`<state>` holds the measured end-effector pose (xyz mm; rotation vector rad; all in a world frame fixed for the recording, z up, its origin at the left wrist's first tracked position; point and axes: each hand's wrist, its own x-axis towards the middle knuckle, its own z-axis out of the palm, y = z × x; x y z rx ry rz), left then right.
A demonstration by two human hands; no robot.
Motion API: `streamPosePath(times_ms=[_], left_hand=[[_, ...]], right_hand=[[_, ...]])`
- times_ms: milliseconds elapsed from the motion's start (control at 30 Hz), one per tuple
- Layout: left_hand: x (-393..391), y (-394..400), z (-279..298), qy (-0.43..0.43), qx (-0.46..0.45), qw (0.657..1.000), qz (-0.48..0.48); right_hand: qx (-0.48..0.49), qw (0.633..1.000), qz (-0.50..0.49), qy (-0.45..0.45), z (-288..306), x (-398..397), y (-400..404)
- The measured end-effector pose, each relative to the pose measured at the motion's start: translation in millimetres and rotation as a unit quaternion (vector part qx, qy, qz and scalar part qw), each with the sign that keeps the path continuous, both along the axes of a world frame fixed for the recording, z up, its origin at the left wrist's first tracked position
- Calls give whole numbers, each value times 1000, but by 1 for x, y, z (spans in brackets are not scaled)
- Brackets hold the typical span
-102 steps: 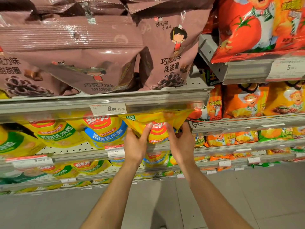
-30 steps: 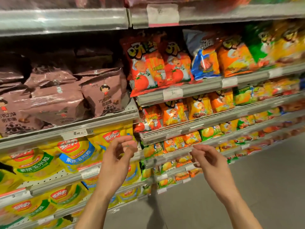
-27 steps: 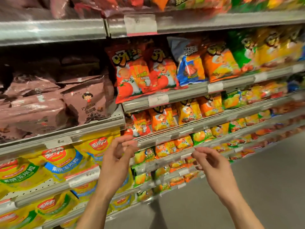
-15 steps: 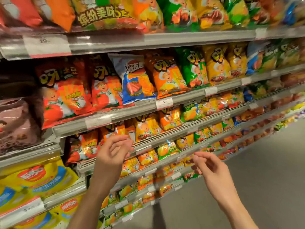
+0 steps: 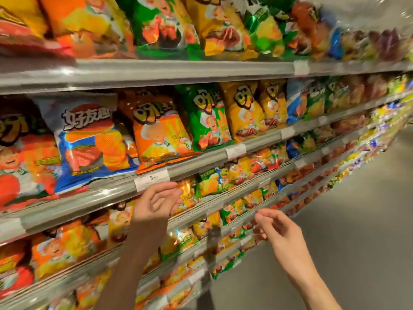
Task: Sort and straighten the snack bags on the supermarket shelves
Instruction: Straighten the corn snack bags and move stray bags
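Orange, green and yellow snack bags (image 5: pixel 161 135) fill a run of grey metal shelves (image 5: pixel 196 162) that recedes to the right. Both hands are raised in front of the shelving and hold nothing. The left hand (image 5: pixel 154 204) hovers just below the white price label (image 5: pixel 152 179), its fingers loosely curled and slightly apart. The right hand (image 5: pixel 277 227) hangs lower and farther from the shelf edge, fingers relaxed and parted, thumb near the forefinger.

Step in hand, as judged: a pause between bags, with the next one being chosen. A blue-and-white bag (image 5: pixel 89 139) stands among orange ones and leans forward over the shelf lip; the orange bag beside it also tilts outward. The next move probably calls for a two-handed grip on one such bag, then pushing it upright and back behind the lip. A bag of a different kind may need moving to its own row.

Surface and room: sloped shelf fronts carry price strips; a plain grey floor (image 5: pixel 357 231) lies to the right. Motion blur hides most print.
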<state>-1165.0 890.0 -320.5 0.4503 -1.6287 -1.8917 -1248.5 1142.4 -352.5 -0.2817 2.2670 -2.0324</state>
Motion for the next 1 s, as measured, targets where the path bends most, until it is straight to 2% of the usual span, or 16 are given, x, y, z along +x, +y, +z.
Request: streamPosePath(times_ms=[133,400,533,667,900,1000], left_hand=[[-60,11,6,0,11,1000,1],[-125,36,14,-9,-69,997,26],[-142,55,14,-2,-22,998,51],[-148,88,18,-10,-64,989,136],[-147,123,33,-43,-105,965,236],[-139,126,44,-31,-110,957,268]], right_hand=[[9,1000,4,27,9,-65,9],[-14,998,47,27,8,-150,19],[-43,994,97,9,9,-189,23],[-29,986,167,1,6,-232,27],[-8,968,242,65,21,-272,22],[-36,963,260,54,32,-278,9]])
